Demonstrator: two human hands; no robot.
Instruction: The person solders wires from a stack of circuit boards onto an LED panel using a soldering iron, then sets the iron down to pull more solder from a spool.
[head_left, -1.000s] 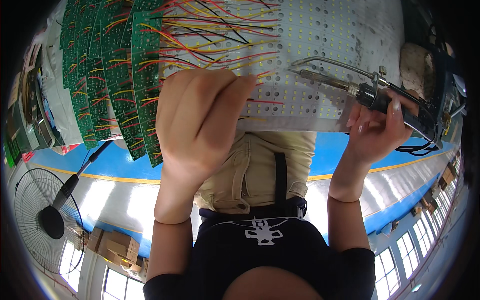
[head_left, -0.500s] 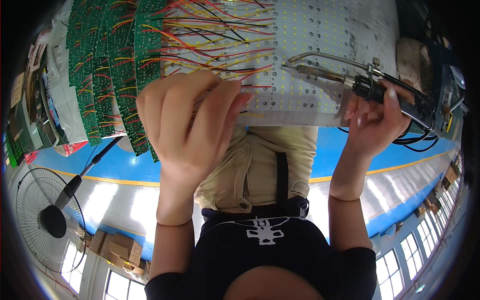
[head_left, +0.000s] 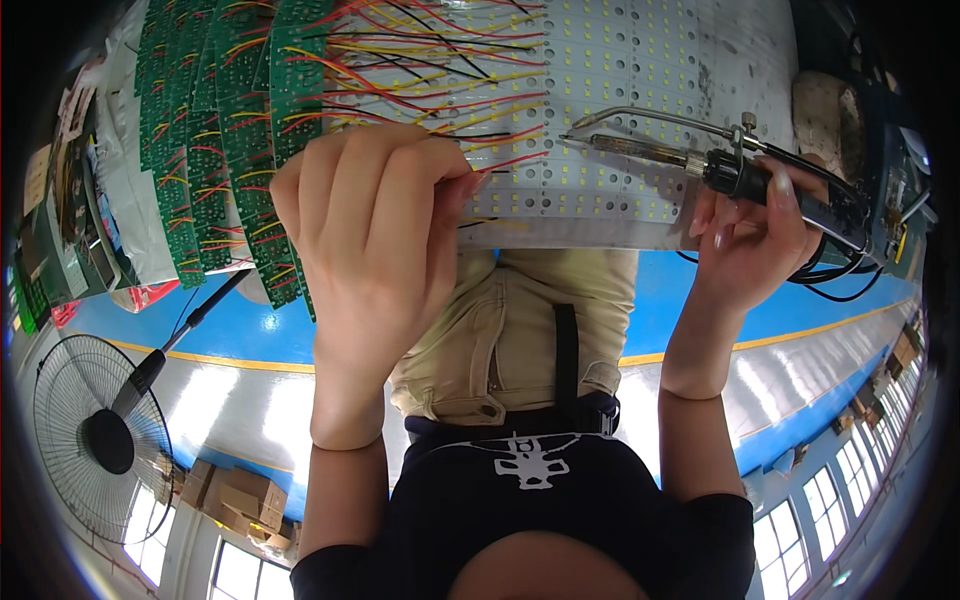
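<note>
Blue and grey floor (head_left: 680,300) behind everything, yellow line across it. Grey-white worktable (head_left: 745,70) fills the top, stained toward the right. Person in black top (head_left: 580,500) and khaki trousers (head_left: 530,340), close at the table's near edge. White LED panel (head_left: 600,60) flat on the table, mid-top, small yellow chips in rows plus dark round holes. Green circuit boards (head_left: 290,90) overlap in long columns on the left side, lower ends past the table's near edge. Black standing fan (head_left: 105,440) lower left, well apart from the work. Left hand (head_left: 360,210) over the panel's left part, back of hand up, fingers curled, thumb and index close together at the near wires; can't tell if a wire is pinched between them, fingertips partly hidden. Right hand (head_left: 755,230) at the panel's right side, fingers and thumb wrapped round the black handle of the soldering iron (head_left: 730,175), gripped firmly. Iron points left, tip above the panel near the wire ends; contact with panel not clear. Thin metal tube (head_left: 650,116) clamped alongside, curving down to near the tip. Red, yellow and black wires (head_left: 440,65) run from the boards rightward across the panel, some crossing.
</note>
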